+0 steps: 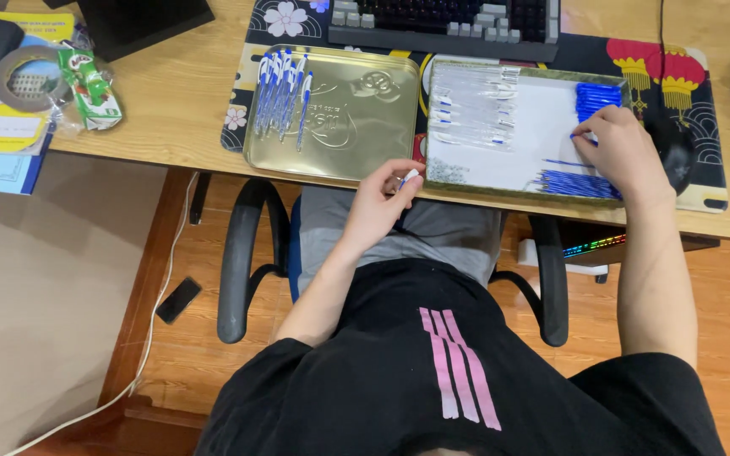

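My left hand (386, 201) is closed around a small white and blue pen part (408, 177) at the desk's front edge, between the two trays. My right hand (620, 150) rests in the white-lined tray (525, 135), fingertips pinching at a blue piece near a pile of blue caps (597, 97). A heap of thin blue refills (576, 182) lies just below that hand. Clear pen barrels (471, 105) lie in rows at the tray's left. Several assembled white and blue pens (280, 93) lie in the gold metal tray (356, 127).
A keyboard (445, 21) sits behind the trays on a patterned desk mat (686, 67). A black mouse (669, 139) lies right of my hand. A tape roll (20, 76), green carton (90, 89) and papers occupy the desk's left. A phone (178, 300) lies on the floor.
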